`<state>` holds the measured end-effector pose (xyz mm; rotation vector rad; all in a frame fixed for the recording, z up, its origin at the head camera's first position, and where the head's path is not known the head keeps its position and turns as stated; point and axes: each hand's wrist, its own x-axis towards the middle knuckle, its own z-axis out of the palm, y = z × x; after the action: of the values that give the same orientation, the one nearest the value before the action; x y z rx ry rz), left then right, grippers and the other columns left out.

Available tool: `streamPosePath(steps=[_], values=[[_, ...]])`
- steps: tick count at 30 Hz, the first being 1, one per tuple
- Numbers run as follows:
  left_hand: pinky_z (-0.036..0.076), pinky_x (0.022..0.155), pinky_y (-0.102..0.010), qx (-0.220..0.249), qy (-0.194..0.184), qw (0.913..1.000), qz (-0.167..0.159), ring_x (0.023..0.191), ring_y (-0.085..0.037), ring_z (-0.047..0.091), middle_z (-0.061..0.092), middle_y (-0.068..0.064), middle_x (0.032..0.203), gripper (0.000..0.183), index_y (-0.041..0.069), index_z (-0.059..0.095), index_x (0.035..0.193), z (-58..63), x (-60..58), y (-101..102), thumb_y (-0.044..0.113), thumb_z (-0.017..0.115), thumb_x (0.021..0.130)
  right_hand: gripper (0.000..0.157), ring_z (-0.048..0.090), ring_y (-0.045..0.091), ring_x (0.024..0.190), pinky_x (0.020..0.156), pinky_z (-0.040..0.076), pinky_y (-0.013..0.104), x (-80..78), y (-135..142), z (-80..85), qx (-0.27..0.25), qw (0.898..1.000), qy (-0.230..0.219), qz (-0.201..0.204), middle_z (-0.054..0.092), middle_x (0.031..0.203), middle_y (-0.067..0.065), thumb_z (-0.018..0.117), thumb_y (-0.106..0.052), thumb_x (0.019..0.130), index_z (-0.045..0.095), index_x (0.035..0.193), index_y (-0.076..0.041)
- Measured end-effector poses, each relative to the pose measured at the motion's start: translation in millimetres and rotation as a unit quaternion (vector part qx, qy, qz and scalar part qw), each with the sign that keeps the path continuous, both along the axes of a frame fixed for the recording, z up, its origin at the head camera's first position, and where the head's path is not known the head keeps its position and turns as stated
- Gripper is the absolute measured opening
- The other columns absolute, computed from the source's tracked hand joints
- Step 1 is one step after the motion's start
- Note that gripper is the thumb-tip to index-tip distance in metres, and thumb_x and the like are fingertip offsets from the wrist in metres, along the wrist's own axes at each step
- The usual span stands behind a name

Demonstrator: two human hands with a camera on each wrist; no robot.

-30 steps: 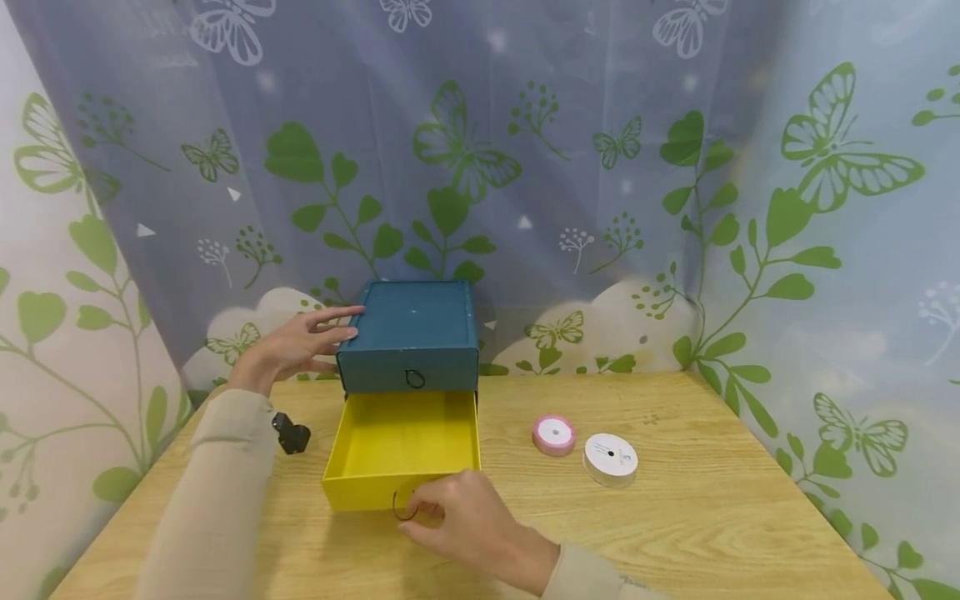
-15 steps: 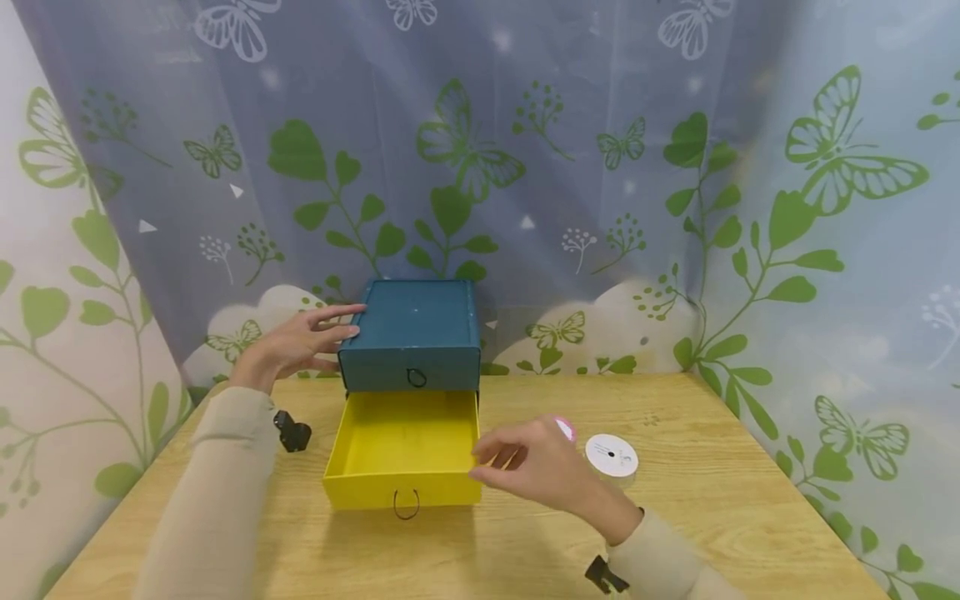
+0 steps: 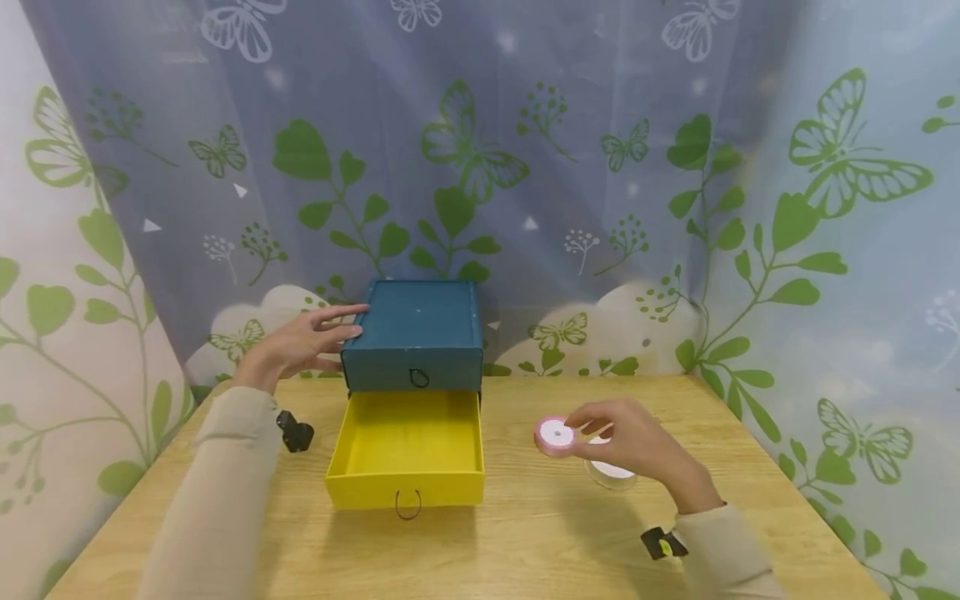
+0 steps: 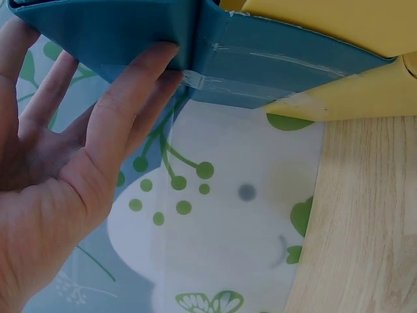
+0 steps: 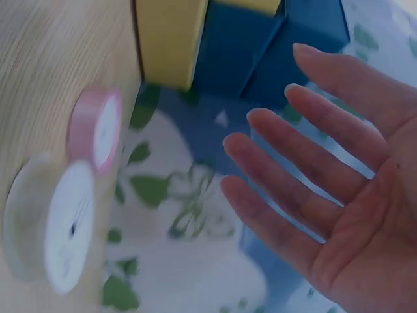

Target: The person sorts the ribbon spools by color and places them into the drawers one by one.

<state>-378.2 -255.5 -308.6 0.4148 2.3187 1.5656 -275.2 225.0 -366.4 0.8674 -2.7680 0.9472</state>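
Observation:
A blue drawer box (image 3: 422, 315) stands at the back of the table, its lower yellow drawer (image 3: 405, 490) pulled out. My left hand (image 3: 296, 343) is spread against the box's left side; in the left wrist view its straight fingertips lie on the blue wall. A pink-edged ribbon roll (image 3: 556, 437) lies on the table right of the drawer. My right hand (image 3: 633, 435) is over the rolls, thumb and fingertips at the pink roll's right edge in the head view. In the right wrist view the fingers are spread, with nothing in them. A white ribbon roll (image 3: 611, 473) is partly hidden beneath this hand.
The upper blue drawer, with a black loop pull (image 3: 418, 378), is shut. Another thin loop pull (image 3: 408, 505) hangs on the yellow drawer front. A printed curtain (image 3: 570, 275) rises behind the wooden table (image 3: 480, 558). Small black cameras sit at both wrists.
My right hand has let go of the yellow drawer's loop pull and moved right to the pink ribbon roll. The left hand stays on the box, and the drawer stays out.

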Motion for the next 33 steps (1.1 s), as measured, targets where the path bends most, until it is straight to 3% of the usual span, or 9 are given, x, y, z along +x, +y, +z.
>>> streamPosePath(steps=[5, 9, 25, 33], values=[[0.047, 0.100, -0.052, 0.000, 0.006, 1.0000, -0.002, 0.144, -0.045, 0.017, 0.008, -0.008, 0.161, 0.069, 0.034, 0.028, 0.150, 0.2, -0.5, -0.4, 0.045, 0.060, 0.090, 0.031, 0.069, 0.026, 0.094, 0.078, 0.059, 0.037, -8.8, 25.8, -8.8, 0.025, 1.000, -0.011, -0.013, 0.070, 0.110, 0.008, 0.077, -0.028, 0.080, 0.070, 0.107, -0.015], [0.045, 0.102, -0.054, -0.004, 0.007, 1.0000, 0.004, 0.144, -0.044, 0.019, 0.008, -0.007, 0.161, 0.069, 0.036, 0.028, 0.149, 0.3, -0.8, 0.6, 0.047, 0.060, 0.090, 0.033, 0.068, 0.029, 0.095, 0.076, 0.059, 0.033, -14.7, 39.7, -14.1, 0.038, 0.999, -0.025, -0.009, 0.068, 0.113, 0.012, 0.076, -0.027, 0.081, 0.068, 0.110, -0.013], [0.041, 0.105, -0.056, -0.004, 0.004, 0.9998, 0.017, 0.144, -0.045, 0.018, 0.007, -0.007, 0.162, 0.068, 0.040, 0.029, 0.148, -4.1, 0.2, 1.4, 0.050, 0.060, 0.088, 0.046, 0.061, 0.043, 0.104, 0.079, 0.058, 0.044, -27.1, 70.6, -37.5, 0.026, 0.997, -0.066, -0.015, 0.064, 0.118, 0.021, 0.078, -0.024, 0.079, 0.064, 0.116, -0.002], [0.040, 0.106, -0.056, -0.001, 0.001, 0.9997, 0.023, 0.144, -0.046, 0.016, 0.006, -0.007, 0.162, 0.069, 0.041, 0.029, 0.148, -6.0, 0.2, -0.3, 0.050, 0.062, 0.087, 0.056, 0.057, 0.047, 0.111, 0.087, 0.053, 0.052, -34.0, 77.8, -60.3, 0.045, 0.991, -0.114, -0.057, 0.059, 0.128, 0.023, 0.083, -0.026, 0.072, 0.064, 0.121, -0.007]])
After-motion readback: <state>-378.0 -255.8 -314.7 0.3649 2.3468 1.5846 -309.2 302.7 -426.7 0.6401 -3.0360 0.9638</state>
